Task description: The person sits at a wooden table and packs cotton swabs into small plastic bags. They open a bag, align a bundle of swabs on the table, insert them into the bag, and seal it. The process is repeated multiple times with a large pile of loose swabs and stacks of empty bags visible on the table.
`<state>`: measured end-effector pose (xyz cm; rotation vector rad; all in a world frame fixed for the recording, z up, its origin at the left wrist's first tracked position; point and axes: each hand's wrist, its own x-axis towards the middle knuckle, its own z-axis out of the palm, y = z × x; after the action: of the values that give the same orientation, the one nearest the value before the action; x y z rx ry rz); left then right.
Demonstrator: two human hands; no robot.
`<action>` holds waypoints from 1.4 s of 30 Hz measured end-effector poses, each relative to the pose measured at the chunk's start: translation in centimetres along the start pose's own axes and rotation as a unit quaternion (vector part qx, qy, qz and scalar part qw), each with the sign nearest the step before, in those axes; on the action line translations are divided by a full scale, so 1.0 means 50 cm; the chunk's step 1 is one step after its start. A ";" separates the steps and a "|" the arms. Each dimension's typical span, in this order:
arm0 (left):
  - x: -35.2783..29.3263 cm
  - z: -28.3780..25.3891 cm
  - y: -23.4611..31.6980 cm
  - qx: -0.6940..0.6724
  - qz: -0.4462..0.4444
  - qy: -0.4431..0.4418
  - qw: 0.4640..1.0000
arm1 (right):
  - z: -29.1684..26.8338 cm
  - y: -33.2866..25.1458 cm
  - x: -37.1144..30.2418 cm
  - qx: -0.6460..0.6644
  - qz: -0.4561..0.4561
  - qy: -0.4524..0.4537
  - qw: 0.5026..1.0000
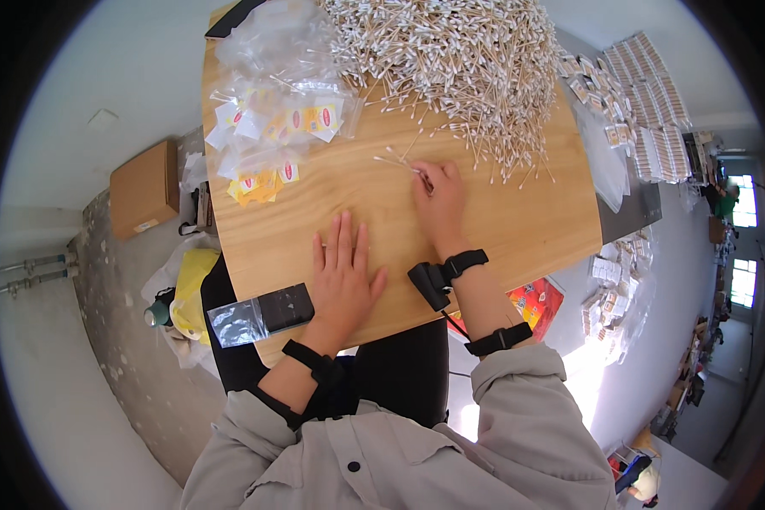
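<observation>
My left hand (342, 270) lies flat on the wooden table (493, 229), fingers stretched out, with nothing in it. My right hand (441, 202) is closed, fingers curled around a few cotton swabs (397, 160) whose ends poke out to the left of the fingertips. How many are inside the fist is hidden. A big heap of loose cotton swabs (459, 64), white-tipped with wooden sticks, covers the far side of the table. Left of it are a pile of clear plastic bags (276, 51) and small yellow-and-white printed cards (263, 183).
A black box with a clear plastic bag (255, 317) sits at the table's near left edge. Stacked packs of swabs (650, 93) stand at the right, with more packs (612, 280) lower down. A cardboard box (144, 189) is on the floor at the left. Another person (642, 480) appears at lower right.
</observation>
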<state>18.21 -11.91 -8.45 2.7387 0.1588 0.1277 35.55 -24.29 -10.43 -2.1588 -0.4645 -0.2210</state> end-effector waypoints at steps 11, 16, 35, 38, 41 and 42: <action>-0.005 0.003 0.000 0.004 0.003 0.024 1.000 | 0.019 -0.066 -0.022 0.084 -0.054 -0.102 0.990; -0.001 0.001 0.006 0.012 0.002 0.008 1.000 | 0.015 -0.036 -0.001 0.008 -0.110 -0.172 0.979; -0.012 0.003 0.021 0.010 0.084 -0.012 0.996 | -0.037 -0.034 -0.110 0.085 -0.051 -0.178 0.979; 0.003 0.008 0.017 -0.001 0.071 0.000 0.997 | -0.039 -0.038 -0.105 0.137 -0.026 -0.165 0.976; 0.001 0.012 0.010 -0.005 0.064 -0.003 0.998 | -0.044 -0.012 -0.068 0.121 0.070 -0.029 0.990; -0.001 0.016 0.010 0.001 0.067 -0.003 0.998 | -0.045 0.005 -0.049 0.102 0.112 0.031 0.988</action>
<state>18.31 -12.65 -8.99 2.7514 -0.0254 0.1557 33.43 -26.83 -10.09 -1.9768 -0.1971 -0.1091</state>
